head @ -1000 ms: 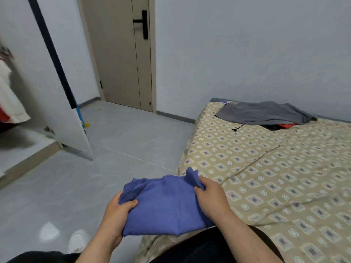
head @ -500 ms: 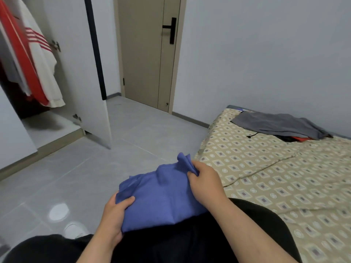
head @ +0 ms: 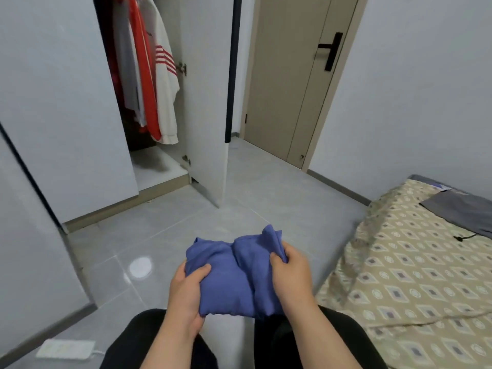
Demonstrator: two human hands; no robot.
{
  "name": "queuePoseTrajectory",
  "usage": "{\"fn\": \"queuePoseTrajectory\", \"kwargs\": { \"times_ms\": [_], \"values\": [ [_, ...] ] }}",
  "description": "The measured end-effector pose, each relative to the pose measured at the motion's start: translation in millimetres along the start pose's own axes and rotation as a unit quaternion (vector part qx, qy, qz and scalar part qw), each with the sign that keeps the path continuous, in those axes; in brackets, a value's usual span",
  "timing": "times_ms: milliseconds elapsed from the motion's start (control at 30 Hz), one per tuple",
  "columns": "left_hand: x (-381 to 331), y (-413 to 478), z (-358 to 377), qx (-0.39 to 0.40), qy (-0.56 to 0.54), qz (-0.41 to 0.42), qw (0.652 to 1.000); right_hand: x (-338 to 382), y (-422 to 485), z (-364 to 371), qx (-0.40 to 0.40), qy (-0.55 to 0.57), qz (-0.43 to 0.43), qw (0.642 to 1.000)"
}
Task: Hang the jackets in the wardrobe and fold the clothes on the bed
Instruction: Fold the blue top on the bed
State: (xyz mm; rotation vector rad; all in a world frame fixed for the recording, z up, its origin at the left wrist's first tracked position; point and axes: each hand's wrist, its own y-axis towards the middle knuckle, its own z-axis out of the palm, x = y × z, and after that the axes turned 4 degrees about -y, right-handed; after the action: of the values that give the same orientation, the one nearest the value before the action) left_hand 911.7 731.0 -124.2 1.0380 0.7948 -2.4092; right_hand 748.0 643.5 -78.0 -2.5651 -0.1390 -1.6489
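Firstly, at the lower left, one flat white power strip (head: pixel 65 348) lay on the grey tiled floor (head: pixel 266 187). One tall white wardrobe (head: pixel 157 166) stood at the upper left with one white door with a black edge strip (head: pixel 207 102) swung open. At least three garments hung inside. They were one dark red piece, one pale grey piece, and one red-and-white jacket with red sleeve stripes (head: pixel 159 83). How many more hung behind them could not be told. One beige room door with one black lever handle (head: pixel 330 50) was closed.

At centre, one folded blue fabric garment (head: pixel 234 275) was held in the air above the floor and the person's two black-trousered legs (head: pixel 306 339), off the bed. The left hand (head: pixel 186 294) gripped its near left edge, thumb on top. The right hand (head: pixel 290 272) clutched a bunched fold at its right edge.

At right, one bed with a beige diamond-patterned cover (head: pixel 412 275). One loose dark grey garment (head: pixel 463 214) lay on its far corner, partly cut off by the frame. One thin black drawstring cord (head: pixel 463 237) trailed from the grey garment's near edge.
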Motion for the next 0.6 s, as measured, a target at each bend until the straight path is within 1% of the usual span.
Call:
{"fn": "queuePoseTrajectory", "kwargs": {
  "times_ms": [67,133,200,300,400,533,600],
  "values": [
    [-10,16,-7,-0.011,-0.025,0.0,1.0,-7,15,16,0.022,0.012,0.014,1.0],
    [-17,33,-12,-0.021,-0.044,-0.005,0.999,-17,32,25,0.04,0.016,0.047,0.998],
    [-17,51,-17,-0.031,-0.035,-0.01,0.999,-29,50,30,0.051,0.008,0.079,0.995],
    [-1,80,-26,-0.057,0.013,-0.015,0.998,-40,79,46,0.059,-0.004,0.102,0.993],
    [23,107,-38,-0.096,0.07,-0.015,0.993,-43,115,77,0.082,-0.003,0.099,0.992],
    [31,145,-66,-0.169,0.155,-0.005,0.973,-40,153,136,0.14,0.014,0.142,0.98],
    [26,166,-85,-0.23,0.153,-0.012,0.961,-37,167,164,0.188,-0.005,0.126,0.974]
  ]
}}
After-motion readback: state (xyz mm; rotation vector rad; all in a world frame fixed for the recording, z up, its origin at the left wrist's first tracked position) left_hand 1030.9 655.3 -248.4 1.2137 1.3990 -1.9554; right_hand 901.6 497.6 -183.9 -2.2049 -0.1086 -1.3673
